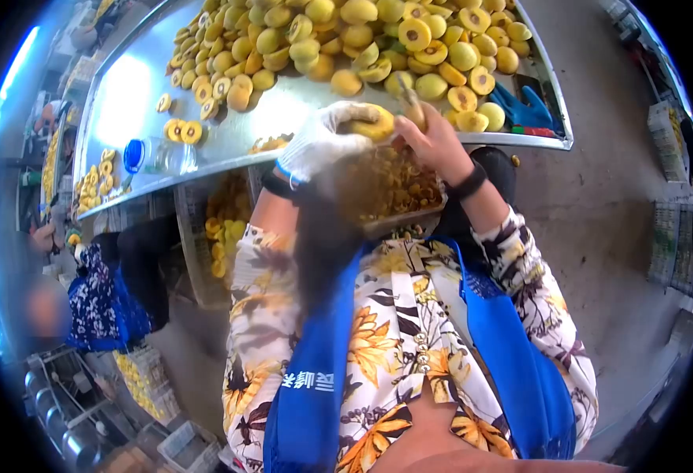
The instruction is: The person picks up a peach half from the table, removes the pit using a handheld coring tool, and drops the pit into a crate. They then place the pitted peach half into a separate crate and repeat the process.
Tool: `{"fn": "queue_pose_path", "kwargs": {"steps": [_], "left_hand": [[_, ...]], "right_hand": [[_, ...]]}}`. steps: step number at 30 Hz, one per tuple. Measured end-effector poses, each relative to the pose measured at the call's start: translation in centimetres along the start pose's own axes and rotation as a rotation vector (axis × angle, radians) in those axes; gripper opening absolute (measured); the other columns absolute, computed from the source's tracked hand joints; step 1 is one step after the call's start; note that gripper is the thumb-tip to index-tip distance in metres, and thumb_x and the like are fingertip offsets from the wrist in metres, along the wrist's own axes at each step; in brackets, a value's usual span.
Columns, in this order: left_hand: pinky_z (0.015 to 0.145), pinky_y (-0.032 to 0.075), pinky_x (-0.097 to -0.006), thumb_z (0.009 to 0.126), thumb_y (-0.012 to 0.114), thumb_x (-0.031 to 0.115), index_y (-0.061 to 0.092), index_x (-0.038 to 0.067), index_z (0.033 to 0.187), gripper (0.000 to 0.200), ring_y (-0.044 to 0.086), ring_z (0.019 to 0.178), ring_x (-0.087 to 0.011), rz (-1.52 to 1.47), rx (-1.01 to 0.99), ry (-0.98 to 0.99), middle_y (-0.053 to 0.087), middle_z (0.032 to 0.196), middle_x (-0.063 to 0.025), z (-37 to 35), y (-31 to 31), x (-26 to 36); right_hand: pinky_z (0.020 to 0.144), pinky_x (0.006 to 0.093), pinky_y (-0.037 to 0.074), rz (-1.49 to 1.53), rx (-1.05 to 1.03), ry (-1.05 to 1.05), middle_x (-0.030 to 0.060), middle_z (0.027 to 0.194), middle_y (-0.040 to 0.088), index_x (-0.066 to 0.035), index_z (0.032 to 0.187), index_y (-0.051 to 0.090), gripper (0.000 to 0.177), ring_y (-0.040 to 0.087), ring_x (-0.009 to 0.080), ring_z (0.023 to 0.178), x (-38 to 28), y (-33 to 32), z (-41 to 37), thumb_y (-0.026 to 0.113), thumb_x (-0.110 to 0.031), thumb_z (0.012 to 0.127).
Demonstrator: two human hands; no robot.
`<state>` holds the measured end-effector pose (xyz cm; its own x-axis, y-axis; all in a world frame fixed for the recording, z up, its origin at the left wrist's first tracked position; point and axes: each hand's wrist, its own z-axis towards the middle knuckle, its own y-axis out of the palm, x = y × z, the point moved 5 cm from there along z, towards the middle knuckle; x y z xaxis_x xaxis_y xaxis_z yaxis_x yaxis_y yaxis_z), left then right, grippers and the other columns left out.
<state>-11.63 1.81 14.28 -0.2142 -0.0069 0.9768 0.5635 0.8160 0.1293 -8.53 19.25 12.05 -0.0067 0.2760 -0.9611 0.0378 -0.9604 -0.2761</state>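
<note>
Clock centred on the held fruit, 12 away from the body. Gripping a yellow fruit [371, 124] in the left hand [326, 140], white knit glove on, thumb and fingers closed around it. Gripping a narrow tool [409, 102] at 2 in the right hand [435, 143], no glove, fingers closed on it; too blurred to tell which kind. Right thumb just beside the fruit at 3, cannot tell if touching. Holding both at the near edge of the metal table [145, 118].

Big pile of yellow fruit [354, 39] from 11 round to 2, whole ones mixed with halves, some cut faces up with dark centres. At 3, blue glove [526, 106] on the table, red-and-green item [533, 132] just beside it. At 9, loose halves [184, 131] near a clear jar [162, 156], on its side, blue lid [133, 155] toward 9. More halves [98, 181] between 8 and 9, by the table corner.

Below table level at 5, bin [409, 222] of cut pieces. At 8, crate [196, 256] beside more yellow fruit; farther out same way, another person in blue patterned clothing [98, 296]. Stacked crates [672, 244] on the floor near 4.
</note>
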Motion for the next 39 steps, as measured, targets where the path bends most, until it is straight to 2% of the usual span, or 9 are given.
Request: {"fn": "queue_pose_path", "kwargs": {"steps": [6, 9, 13, 16, 21, 27, 29, 34, 39], "left_hand": [[0.095, 0.041, -0.0308, 0.093, 0.051, 0.019, 0.037, -0.001, 0.132, 0.046, 0.051, 0.109, -0.0194, -0.196, 0.416, 0.294, 0.051, 0.121, -0.0113, -5.1, 2.5, -2.8], [0.087, 0.045, -0.0322, 0.094, 0.048, 0.035, 0.052, 0.003, 0.113, 0.038, 0.054, 0.098, -0.0193, -0.925, 0.704, 0.142, 0.057, 0.107, -0.0094, -5.0, 1.8, -7.2], [0.07, 0.05, -0.0298, 0.095, 0.039, 0.044, 0.055, 0.005, 0.106, 0.044, 0.059, 0.08, -0.0208, -1.008, 0.379, -0.065, 0.06, 0.094, -0.0089, -6.2, 2.0, -6.6], [0.065, 0.048, -0.0262, 0.096, 0.035, 0.043, 0.056, 0.003, 0.106, 0.047, 0.06, 0.075, -0.0176, -0.346, 0.577, 0.034, 0.062, 0.09, -0.0089, -4.7, 0.5, -9.2], [0.061, 0.045, -0.0218, 0.096, 0.043, 0.032, 0.056, 0.002, 0.11, 0.035, 0.054, 0.072, -0.0092, -0.562, 0.474, -0.054, 0.06, 0.087, -0.0025, -4.7, 0.6, -10.0], [0.064, 0.047, -0.0258, 0.092, 0.05, 0.03, 0.057, 0.004, 0.1, 0.028, 0.057, 0.074, -0.0142, 0.799, 0.609, 0.311, 0.06, 0.087, -0.0048, -5.9, 1.0, -8.6], [0.062, 0.049, -0.0289, 0.091, 0.052, 0.034, 0.057, 0.004, 0.096, 0.031, 0.06, 0.071, -0.0193, -0.832, 0.592, -0.139, 0.062, 0.084, -0.0089, -4.4, -0.3, -13.1], [0.048, 0.049, -0.0302, 0.092, 0.048, 0.04, 0.056, 0.006, 0.095, 0.035, 0.06, 0.062, -0.0204, -0.924, 0.582, -0.051, 0.062, 0.079, -0.0077, -4.6, -2.0, -12.4], [0.057, 0.049, -0.0275, 0.091, 0.052, 0.035, 0.056, 0.006, 0.096, 0.03, 0.059, 0.068, -0.0173, -0.688, 0.808, 0.053, 0.059, 0.081, -0.0061, -4.4, -2.7, -12.8]], "right_hand": [[0.07, 0.0355, 0.049, -0.06, 0.036, -0.199, 0.0203, 0.087, 0.063, 0.001, 0.107, 0.055, 0.042, 0.062, 0.0278, 0.077, 2.8, 7.0, -0.8, 0.058, -0.033, 0.084], [0.07, 0.0357, 0.049, -0.235, -0.045, 0.034, 0.019, 0.088, 0.063, -0.003, 0.108, 0.056, 0.036, 0.062, 0.0287, 0.08, 5.6, 9.9, -1.8, 0.059, -0.029, 0.082], [0.061, 0.0252, 0.047, -0.088, -0.09, -0.111, 0.0071, 0.082, 0.064, 0.0, 0.103, 0.059, 0.027, 0.058, 0.0096, 0.069, -0.3, 7.3, -1.9, 0.063, -0.017, 0.083], [0.062, 0.0242, 0.046, -0.053, -0.261, 0.078, 0.0035, 0.079, 0.063, 0.0, 0.103, 0.06, 0.026, 0.052, 0.0064, 0.066, 1.8, 7.7, -1.6, 0.063, -0.014, 0.082], [0.066, 0.0344, 0.048, -0.135, -0.217, 0.037, 0.0137, 0.077, 0.063, -0.001, 0.096, 0.061, 0.025, 0.058, 0.024, 0.068, 1.0, 7.8, -1.8, 0.061, -0.017, 0.077], [0.065, 0.0371, 0.048, -0.251, -0.527, -0.212, 0.0171, 0.074, 0.062, -0.003, 0.092, 0.06, 0.019, 0.062, 0.0302, 0.068, 0.7, 9.3, -2.4, 0.061, -0.013, 0.076], [0.065, 0.0356, 0.05, -0.2, -0.705, -0.452, 0.0134, 0.075, 0.064, -0.005, 0.093, 0.06, 0.02, 0.062, 0.0287, 0.066, -0.5, 10.6, -4.7, 0.064, -0.014, 0.076], [0.054, 0.0286, 0.049, -0.136, -0.254, 0.101, 0.0122, 0.069, 0.064, 0.001, 0.091, 0.057, 0.033, 0.062, 0.0136, 0.059, 1.0, 10.4, -4.6, 0.07, -0.027, 0.079], [0.058, 0.039, 0.048, -0.382, -0.246, 0.044, 0.0225, 0.07, 0.06, 0.002, 0.088, 0.051, 0.033, 0.062, 0.035, 0.066, 3.6, 9.2, -4.2, 0.063, -0.028, 0.081]]}}
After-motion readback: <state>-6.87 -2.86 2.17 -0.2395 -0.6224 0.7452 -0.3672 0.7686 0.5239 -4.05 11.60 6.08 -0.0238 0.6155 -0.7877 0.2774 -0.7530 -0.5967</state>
